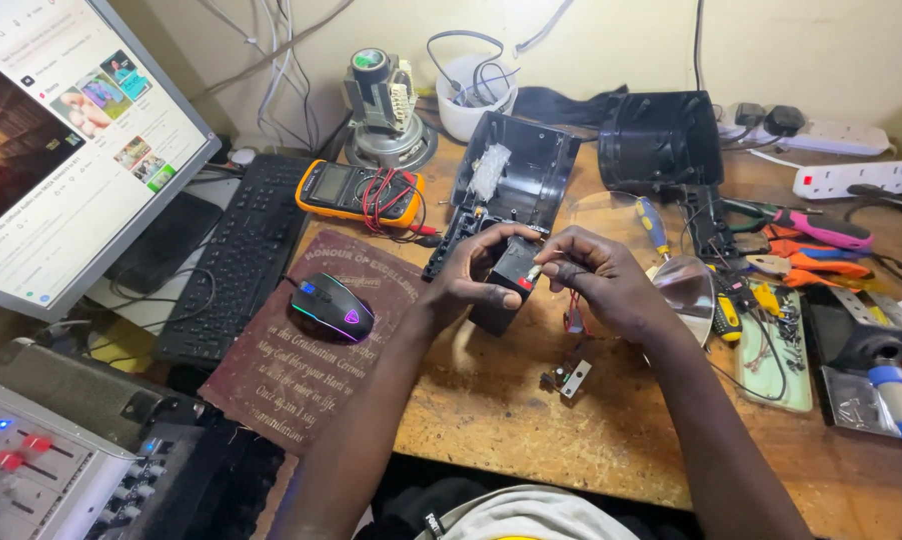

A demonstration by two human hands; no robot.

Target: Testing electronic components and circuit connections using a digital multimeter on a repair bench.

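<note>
Black battery block point(508, 275) sits above the wooden bench point(531, 420), clamped in your left hand point(468, 283) to steady it; your right hand point(596, 280) pinches its terminal end, beside the open black housing point(516, 170).

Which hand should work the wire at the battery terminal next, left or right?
Right, probably. The right hand has its fingertips pinching at the top edge of the small black battery, where the red wire hangs. The left hand is wrapped around the battery, steadying it.

left hand point(468, 277): fingers curled, gripping | right hand point(599, 277): fingers pinched | forearms converge
</note>
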